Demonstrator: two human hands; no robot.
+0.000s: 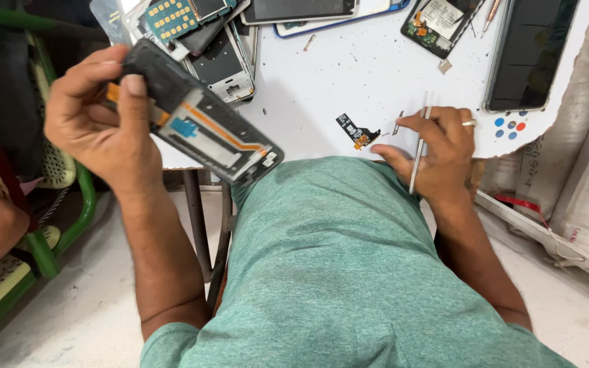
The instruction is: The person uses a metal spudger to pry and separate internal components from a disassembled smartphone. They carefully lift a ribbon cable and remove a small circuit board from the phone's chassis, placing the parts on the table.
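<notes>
The left hand (pixel 100 123) grips an opened dark phone frame with orange flex cable (pixel 195 123), raised beside the white worktop (pixel 349 75). The right hand (pixel 438 153) pinches thin metal tweezers (pixel 418 146), apparently resting on the worktop near a small black circuit piece (pixel 357 131).

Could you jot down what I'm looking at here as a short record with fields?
Setting: white worktable strewn with dismantled phones
Left hand: grips an opened phone frame, raised off the table
Right hand: holds metal tweezers, resting at the table edge
Nearby: small black circuit part beside the right hand
Far right: dark phone screen
</notes>
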